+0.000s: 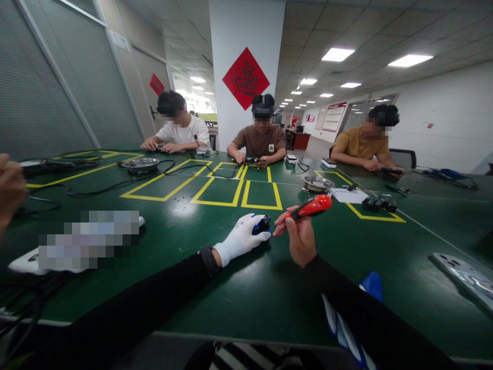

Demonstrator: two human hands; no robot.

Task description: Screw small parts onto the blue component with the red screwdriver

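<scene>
Head cam: left forearm slants in from lower left, gloved left hand (246,235) palm-down, thumb and fingers curled round a small black part (265,223) just below frame centre. Bare right hand (302,239), slightly right, has its fingers wrapped on a red-black screwdriver (311,206), tilted down-left; can't tell if it's touching the part.

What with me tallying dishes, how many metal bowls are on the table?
2: one bowl at left by black cables, another bowl beyond the screwdriver in the right hand, near white paper. Others could be hidden.
</scene>
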